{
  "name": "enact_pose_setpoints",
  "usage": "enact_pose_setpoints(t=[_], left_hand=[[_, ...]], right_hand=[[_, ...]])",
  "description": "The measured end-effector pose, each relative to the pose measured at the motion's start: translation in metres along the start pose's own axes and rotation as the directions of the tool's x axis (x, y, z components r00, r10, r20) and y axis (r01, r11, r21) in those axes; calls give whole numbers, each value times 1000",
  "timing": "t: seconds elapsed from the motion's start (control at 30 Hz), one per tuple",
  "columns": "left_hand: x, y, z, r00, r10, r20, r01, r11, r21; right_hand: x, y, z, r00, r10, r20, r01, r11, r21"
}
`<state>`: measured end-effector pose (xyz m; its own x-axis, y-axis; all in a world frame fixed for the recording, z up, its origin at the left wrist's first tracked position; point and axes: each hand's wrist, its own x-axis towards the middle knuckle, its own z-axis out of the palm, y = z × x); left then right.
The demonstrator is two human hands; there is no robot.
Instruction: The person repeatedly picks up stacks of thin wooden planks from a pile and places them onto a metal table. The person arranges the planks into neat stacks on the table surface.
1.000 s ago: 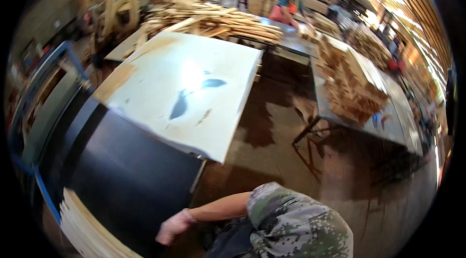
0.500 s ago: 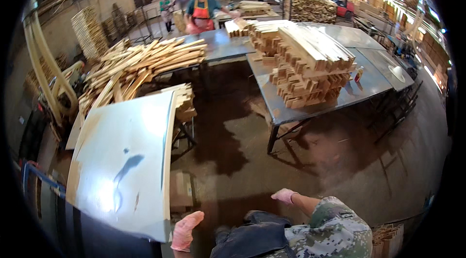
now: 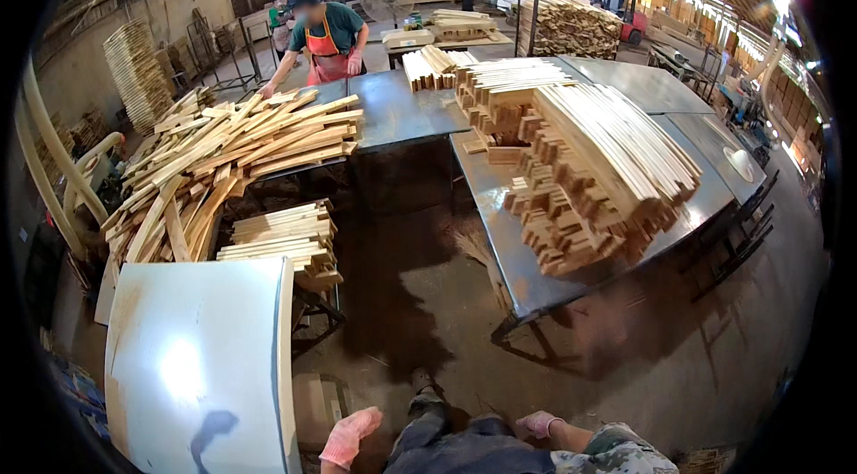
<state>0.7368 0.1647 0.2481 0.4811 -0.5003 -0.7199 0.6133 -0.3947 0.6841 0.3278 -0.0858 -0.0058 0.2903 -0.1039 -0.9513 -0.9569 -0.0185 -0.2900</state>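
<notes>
My left hand (image 3: 351, 438), in a pinkish work glove, hangs at the lower edge beside the white-topped table (image 3: 201, 331). It holds nothing; its fingers are loosely extended. On the other side of my dark apron (image 3: 469, 452), my right hand (image 3: 539, 424) wears a similar glove and is also empty, fingers loosely extended. Neither hand touches wood. Ahead to the right, a tall stack of wooden strips (image 3: 616, 148) stands on a metal table (image 3: 527, 282). A neater small stack of strips (image 3: 281, 237) lies just beyond the white-topped table.
A loose heap of wooden strips (image 3: 241, 139) covers the far left table. Behind it a co-worker in a red apron (image 3: 326, 50) reaches toward the heap. A metal tabletop (image 3: 397, 103) joins the two sides. A white hat (image 3: 739, 163) lies at the right; pale hoses (image 3: 58, 153) rise at the left.
My view has advanced toward the tables, so the wood stacks look nearer. The co-worker has moved left and now has a hand on the heap. My right hand has drawn back lower.
</notes>
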Motion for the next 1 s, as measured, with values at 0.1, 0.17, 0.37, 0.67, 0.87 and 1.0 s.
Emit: enact_pose_setpoints(t=[0.1,0.17,0.37,0.67,0.87,1.0], left_hand=[[69,28,13,997,59,57,-62,997,47],[111,90,54,985,100,140,-134,957,257],[200,209,136,845,149,513,-499,562,660],[297,294,156,843,-50,535,-453,470,758],[320,323,86,964,23,264,-232,555,799],[345,323,65,994,16,104,-67,863,501]], right_hand=[[-51,-95,-69,976,-170,137,219,743,-633],[36,-19,-72,917,-395,-59,339,849,-405],[64,-136,-130,962,-23,-271,179,802,569],[99,-266,-212,960,-53,-276,200,819,537],[105,-368,-273,877,-296,-379,382,907,177],[166,-417,-295,898,-371,-238,402,910,101]])
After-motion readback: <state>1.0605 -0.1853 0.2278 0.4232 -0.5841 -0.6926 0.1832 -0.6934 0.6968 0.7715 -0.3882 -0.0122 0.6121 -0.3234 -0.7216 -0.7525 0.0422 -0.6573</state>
